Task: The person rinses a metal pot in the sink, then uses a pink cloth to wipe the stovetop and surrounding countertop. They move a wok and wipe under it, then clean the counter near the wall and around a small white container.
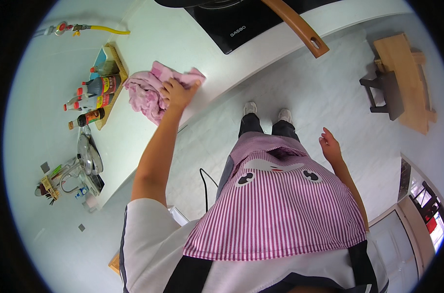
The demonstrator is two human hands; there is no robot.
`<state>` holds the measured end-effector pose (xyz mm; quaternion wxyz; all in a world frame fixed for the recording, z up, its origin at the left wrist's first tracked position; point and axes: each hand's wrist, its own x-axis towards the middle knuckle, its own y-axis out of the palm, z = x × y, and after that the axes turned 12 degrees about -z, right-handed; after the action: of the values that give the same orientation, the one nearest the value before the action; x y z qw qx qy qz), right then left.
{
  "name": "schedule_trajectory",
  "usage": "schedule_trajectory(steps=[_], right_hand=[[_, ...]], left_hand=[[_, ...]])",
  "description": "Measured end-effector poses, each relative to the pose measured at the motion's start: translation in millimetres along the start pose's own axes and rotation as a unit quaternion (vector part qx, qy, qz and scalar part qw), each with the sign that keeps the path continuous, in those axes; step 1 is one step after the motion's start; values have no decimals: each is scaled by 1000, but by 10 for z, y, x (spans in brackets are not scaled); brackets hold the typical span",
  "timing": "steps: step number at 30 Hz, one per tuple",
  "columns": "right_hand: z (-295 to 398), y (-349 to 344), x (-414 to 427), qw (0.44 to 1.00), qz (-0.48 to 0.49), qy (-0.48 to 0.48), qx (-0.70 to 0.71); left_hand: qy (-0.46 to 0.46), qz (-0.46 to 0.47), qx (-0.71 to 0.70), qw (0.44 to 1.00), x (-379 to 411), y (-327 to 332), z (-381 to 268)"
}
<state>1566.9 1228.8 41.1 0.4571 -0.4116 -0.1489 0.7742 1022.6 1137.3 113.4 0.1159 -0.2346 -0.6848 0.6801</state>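
A crumpled pink cloth [145, 89] lies on the white countertop [152, 40], near the row of bottles. On its right part rests my left hand [179, 93], palm down with the fingers bent into the fabric; whether they grip it or only press on it, I cannot tell. My right hand [330, 144] hangs over the floor beside my striped apron [280, 208], fingers slightly curled and apart, holding nothing. Past the cloth, a black gas stove [229, 33] is set into the counter, and a pan with a brown handle [299, 27] stands on it.
Sauce bottles [101, 86] with red caps stand in a tray along the wall. Beyond them are pot lids [88, 154] and a sink faucet [66, 183]. A yellow gas hose [110, 29] runs along the wall. The pan handle juts past the counter edge. A wooden bench [405, 80] and dark stool [390, 95] stand at right.
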Motion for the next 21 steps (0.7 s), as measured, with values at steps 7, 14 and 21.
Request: schedule_trajectory(steps=[7,14,21], right_hand=[[128,13,53,1000,21,-21,1],[113,41,-43,999,22,-32,5],[666,125,64,990,28,-137,0]], left_hand=[[-114,-2,-53,992,51,-134,-281],[-49,-104,-22,993,-50,246,-50],[-127,-67,-67,987,74,-56,-330]])
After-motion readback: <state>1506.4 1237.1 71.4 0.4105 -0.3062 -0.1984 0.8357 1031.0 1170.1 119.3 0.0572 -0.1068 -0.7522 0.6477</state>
